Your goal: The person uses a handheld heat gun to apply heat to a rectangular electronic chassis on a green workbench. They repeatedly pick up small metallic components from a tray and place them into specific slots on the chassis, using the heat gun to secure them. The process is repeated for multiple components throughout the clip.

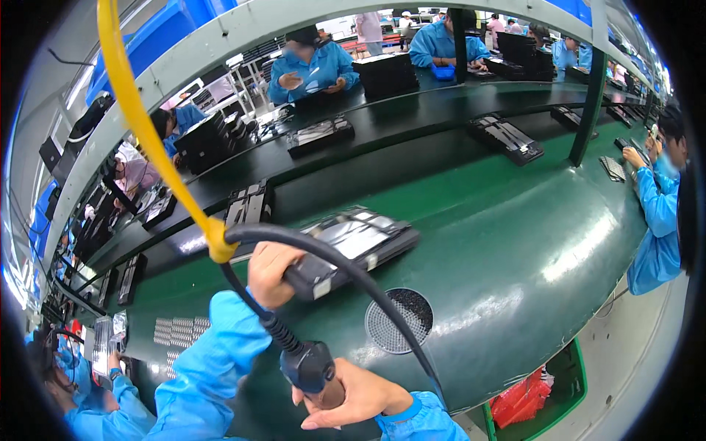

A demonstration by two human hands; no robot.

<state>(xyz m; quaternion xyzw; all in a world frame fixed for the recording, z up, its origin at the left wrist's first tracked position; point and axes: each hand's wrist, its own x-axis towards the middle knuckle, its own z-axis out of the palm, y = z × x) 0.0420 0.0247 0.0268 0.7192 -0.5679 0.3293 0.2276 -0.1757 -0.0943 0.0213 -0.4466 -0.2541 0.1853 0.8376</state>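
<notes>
My left hand [272,273] is closed round the near left end of a black tray [301,283] with pale flat parts lying in it. The tray sits tilted above the green work surface. Lower down, my right hand [364,393] wraps round a black and tan corded electric screwdriver [312,367]. Its black cable arcs up past the tray, and a yellow cord [140,110] hangs beside it, ending in a yellow fitting [219,239]. Right of the tray is a round dish [379,327] of small dark pieces, too small to name.
Beyond the tray, a dark conveyor [412,147] carries more black trays [507,136]. Sheets of small metal pieces [176,334] lie at left. A green bin [570,389] with red bags stands at lower right. Co-workers in blue sit across the line and at both sides.
</notes>
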